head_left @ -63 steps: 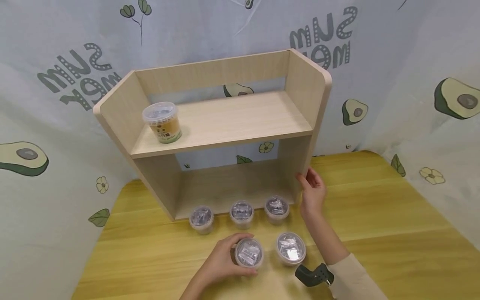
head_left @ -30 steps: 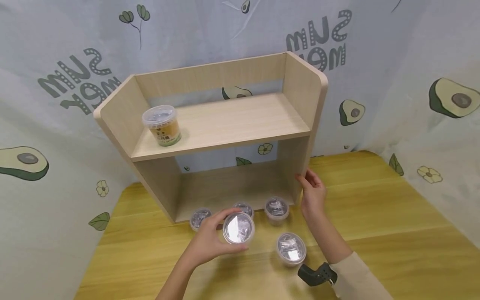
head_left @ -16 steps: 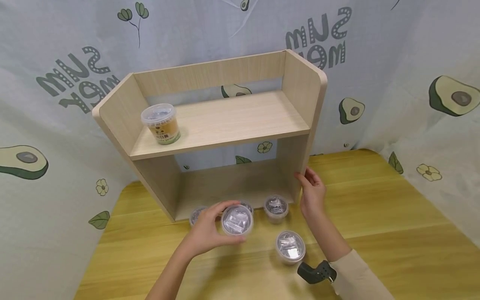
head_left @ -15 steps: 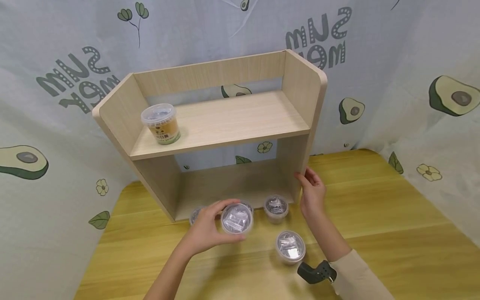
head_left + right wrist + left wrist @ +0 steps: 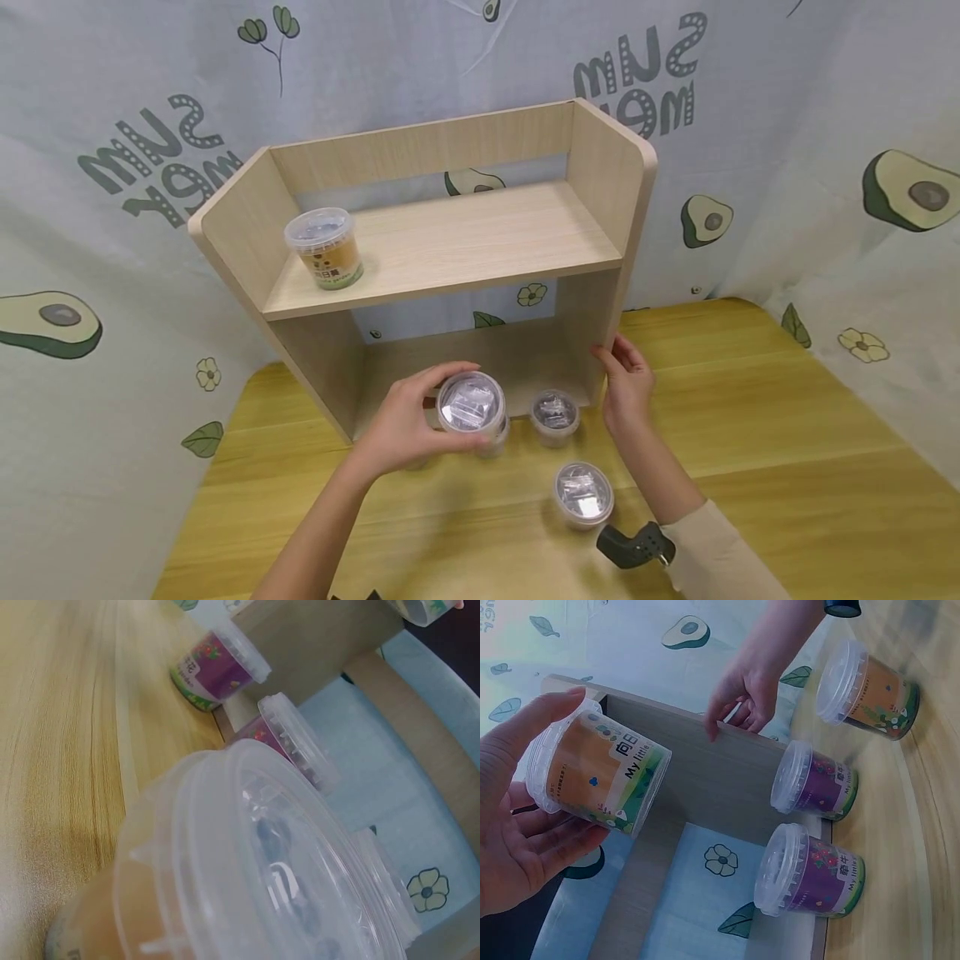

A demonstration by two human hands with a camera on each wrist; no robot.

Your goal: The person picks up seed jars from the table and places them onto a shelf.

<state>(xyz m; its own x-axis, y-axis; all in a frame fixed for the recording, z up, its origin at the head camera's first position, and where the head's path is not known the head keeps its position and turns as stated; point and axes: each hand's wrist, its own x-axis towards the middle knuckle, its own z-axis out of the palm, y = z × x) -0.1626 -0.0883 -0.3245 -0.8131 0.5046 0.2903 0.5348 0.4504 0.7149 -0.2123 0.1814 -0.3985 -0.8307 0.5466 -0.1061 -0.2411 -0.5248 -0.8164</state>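
My left hand (image 5: 393, 425) grips a clear-lidded plastic tub (image 5: 600, 772) with an orange label, thumb and fingers around its sides. The tub is lifted in front of the lower compartment of a pale wooden shelf (image 5: 480, 225). My right hand (image 5: 628, 387) holds the front edge of the shelf's right side panel, thumb on the inner face and fingers on the outside. Two purple-labelled tubs (image 5: 814, 780) stand at the shelf's front edge, one partly hidden behind the held tub in the head view. Another orange-labelled tub (image 5: 583, 496) stands nearer on the table.
On the upper board's left end stands an orange-labelled tub (image 5: 325, 250). Another tub is mostly hidden under my left hand. A dark device (image 5: 636, 547) sits at my right wrist. Printed cloth (image 5: 810, 108) hangs behind the wooden table (image 5: 750, 417).
My left hand has picked up the tub from the table and carried it up and forward toward the shelf. The right hand stays on the side panel.
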